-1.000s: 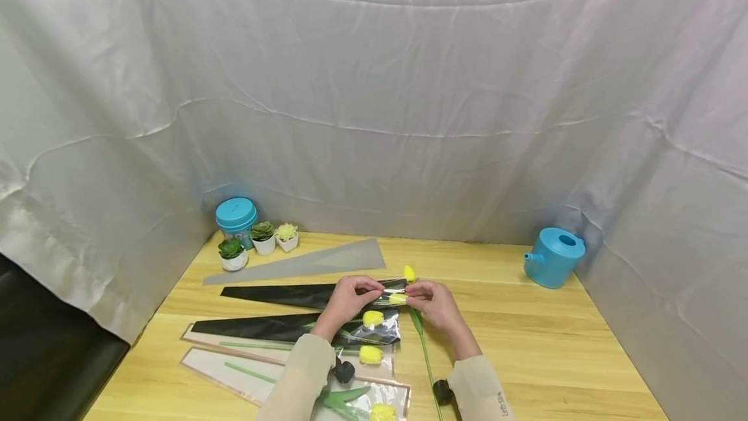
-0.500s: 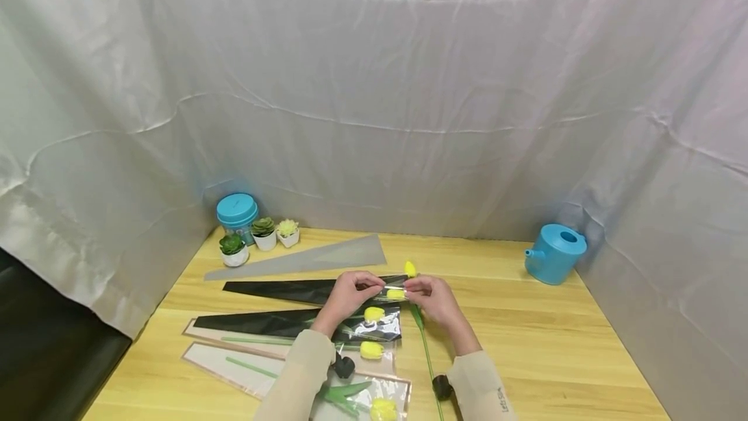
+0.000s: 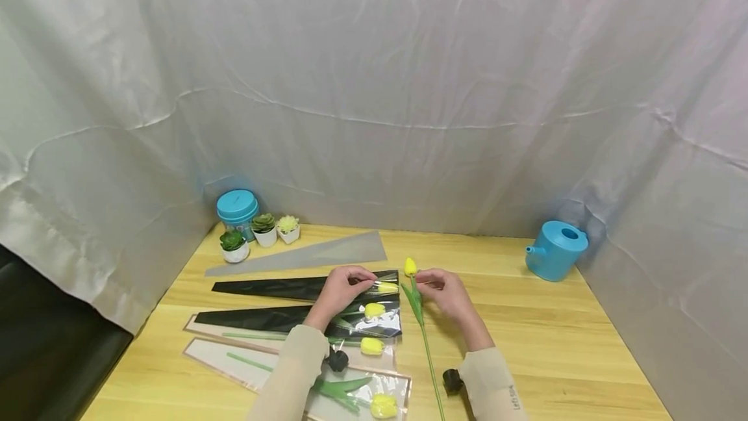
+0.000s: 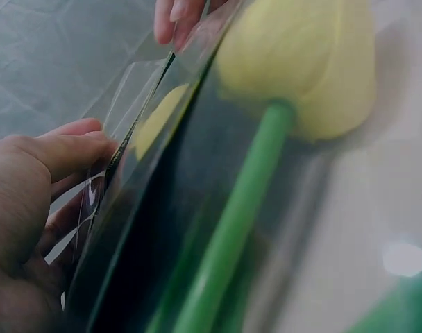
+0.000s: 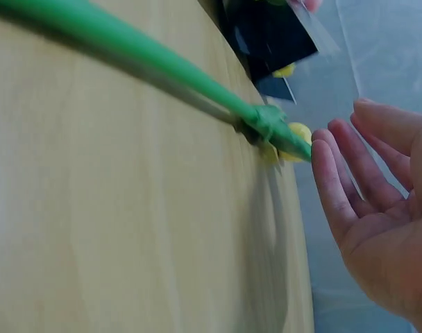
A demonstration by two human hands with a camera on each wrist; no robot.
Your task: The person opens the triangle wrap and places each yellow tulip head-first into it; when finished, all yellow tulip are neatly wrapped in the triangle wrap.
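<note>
My left hand (image 3: 343, 292) pinches the clear edge of a black-backed flower sleeve (image 3: 274, 287) with a yellow tulip (image 3: 387, 287) inside. In the left wrist view my left thumb and fingers (image 4: 76, 142) grip the thin plastic at the rim. To the right, my right hand (image 3: 447, 294) is beside the head of a loose yellow tulip (image 3: 411, 267), whose green stem runs down the table. In the right wrist view that hand's fingers (image 5: 364, 166) are spread, holding nothing; whether they touch the tulip is unclear.
Below lie more sleeved tulips, one black-backed (image 3: 251, 320) and two pale-backed, the nearest sleeve (image 3: 224, 359) in front. A grey sleeve (image 3: 327, 253) lies behind. Potted succulents (image 3: 264, 231) and a blue-lidded jar (image 3: 237, 210) stand back left; a blue watering can (image 3: 556, 252) stands back right.
My right hand has let go of the sleeve's edge and moved right to the loose tulip. The sleeve has shifted slightly left, with my left hand still on it.
</note>
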